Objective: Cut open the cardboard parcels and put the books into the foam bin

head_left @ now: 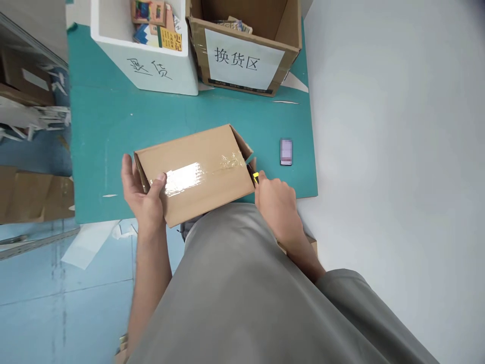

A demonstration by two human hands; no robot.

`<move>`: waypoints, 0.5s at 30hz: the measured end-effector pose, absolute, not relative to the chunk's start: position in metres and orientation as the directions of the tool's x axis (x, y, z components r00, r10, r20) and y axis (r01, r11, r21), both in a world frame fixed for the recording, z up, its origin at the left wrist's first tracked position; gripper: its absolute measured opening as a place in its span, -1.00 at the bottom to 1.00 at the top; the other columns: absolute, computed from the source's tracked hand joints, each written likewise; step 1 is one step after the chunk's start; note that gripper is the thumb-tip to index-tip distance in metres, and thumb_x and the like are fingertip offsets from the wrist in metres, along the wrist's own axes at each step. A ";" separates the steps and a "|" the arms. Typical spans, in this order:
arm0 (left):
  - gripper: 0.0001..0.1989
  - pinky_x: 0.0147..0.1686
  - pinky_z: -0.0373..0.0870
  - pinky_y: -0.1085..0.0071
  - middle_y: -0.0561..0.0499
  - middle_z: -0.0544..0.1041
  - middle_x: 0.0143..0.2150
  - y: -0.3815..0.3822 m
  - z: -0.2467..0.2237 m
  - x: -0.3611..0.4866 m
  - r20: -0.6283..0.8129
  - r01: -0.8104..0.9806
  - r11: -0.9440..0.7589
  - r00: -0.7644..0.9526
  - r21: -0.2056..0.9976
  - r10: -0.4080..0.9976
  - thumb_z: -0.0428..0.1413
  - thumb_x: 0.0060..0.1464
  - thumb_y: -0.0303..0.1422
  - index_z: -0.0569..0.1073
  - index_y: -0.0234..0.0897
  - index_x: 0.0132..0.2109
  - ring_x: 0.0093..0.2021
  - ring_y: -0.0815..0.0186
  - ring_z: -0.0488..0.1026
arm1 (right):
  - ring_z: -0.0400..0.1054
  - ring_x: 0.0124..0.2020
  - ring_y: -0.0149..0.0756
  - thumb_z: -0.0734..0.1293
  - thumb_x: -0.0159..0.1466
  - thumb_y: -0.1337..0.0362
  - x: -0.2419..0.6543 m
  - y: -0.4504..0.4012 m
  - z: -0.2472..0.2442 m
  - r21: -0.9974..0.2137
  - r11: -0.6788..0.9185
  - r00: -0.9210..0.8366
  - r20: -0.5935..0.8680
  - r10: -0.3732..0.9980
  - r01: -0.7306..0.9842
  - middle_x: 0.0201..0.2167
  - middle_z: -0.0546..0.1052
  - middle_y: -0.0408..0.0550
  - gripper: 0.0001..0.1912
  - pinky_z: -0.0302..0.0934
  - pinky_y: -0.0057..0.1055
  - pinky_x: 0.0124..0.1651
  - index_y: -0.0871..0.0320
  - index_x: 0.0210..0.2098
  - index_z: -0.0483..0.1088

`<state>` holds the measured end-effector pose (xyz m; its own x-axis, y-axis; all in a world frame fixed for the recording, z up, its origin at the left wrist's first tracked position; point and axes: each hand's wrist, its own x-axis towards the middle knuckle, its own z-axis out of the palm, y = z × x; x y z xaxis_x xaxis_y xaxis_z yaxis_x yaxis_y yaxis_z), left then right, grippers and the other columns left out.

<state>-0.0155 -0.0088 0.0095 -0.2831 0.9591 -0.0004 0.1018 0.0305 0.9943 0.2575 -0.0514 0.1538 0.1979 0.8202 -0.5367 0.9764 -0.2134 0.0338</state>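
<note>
A brown cardboard box (212, 177) with shiny clear tape along its top lies tilted across the near part of the green table. My left hand (146, 194) grips its left end, thumb on the top face and fingers around the end side. At the box's right end, my right hand (276, 202) is closed around a small yellow and black tool, which looks like a box cutter (256, 178). The flaps at that end stand partly open, with the cutter right beside them. Most of the cutter is hidden in my fist, and the box's inside is dark.
At the table's (102, 126) back stand a white foam box (162, 71) with books and a larger open carton (199, 45) bearing a paper sign. A phone (286, 151) lies right. A white wall (386, 126) borders the right side; flattened cardboard (36, 196) is at left.
</note>
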 end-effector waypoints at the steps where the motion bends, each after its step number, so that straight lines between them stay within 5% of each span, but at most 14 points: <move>1: 0.10 0.52 0.15 0.05 -0.21 0.25 0.56 -0.009 0.009 -0.016 0.001 0.105 0.031 -0.287 0.994 0.958 0.41 -0.05 0.00 0.16 -0.16 0.54 0.54 -0.01 0.21 | 0.62 -0.10 0.00 0.07 0.59 0.27 0.261 -0.058 0.155 0.054 -0.222 0.216 -0.540 0.814 0.973 -0.21 0.66 0.23 -0.48 0.39 -0.24 -0.11 0.29 0.46 0.25; 5: 0.07 0.51 0.17 0.00 -0.21 0.27 0.55 -0.010 0.008 -0.017 -0.030 0.096 0.059 -0.282 0.994 0.959 0.42 -0.03 -0.03 0.18 -0.18 0.53 0.52 -0.05 0.24 | 0.60 -0.19 0.01 0.08 0.59 0.18 0.281 -0.078 0.159 0.033 -0.231 0.215 -0.515 0.830 0.972 -0.23 0.68 0.16 -0.49 0.35 -0.25 -0.14 0.17 0.42 0.33; 10: -0.06 0.53 0.14 0.10 -0.17 0.20 0.59 -0.011 0.009 -0.013 -0.028 0.054 0.045 -0.284 0.998 0.958 0.40 0.09 -0.10 0.23 -0.18 0.51 0.56 0.03 0.19 | 0.61 -0.11 0.02 -0.02 0.61 0.15 0.325 -0.068 0.103 -0.061 -0.500 0.479 -0.212 0.852 0.864 -0.11 0.69 0.19 -0.43 0.34 -0.25 -0.09 0.19 0.48 0.22; 15: -0.11 0.48 0.25 0.07 -0.22 0.33 0.52 -0.010 0.010 -0.012 -0.042 0.042 0.058 -0.312 0.997 0.949 0.43 0.06 0.01 0.36 -0.15 0.44 0.50 -0.02 0.31 | 0.63 -0.09 0.05 0.14 0.52 0.25 0.340 -0.047 0.007 -0.025 -0.524 0.480 -0.366 0.797 0.851 -0.03 0.64 0.43 -0.42 0.39 -0.23 -0.18 0.45 0.43 0.25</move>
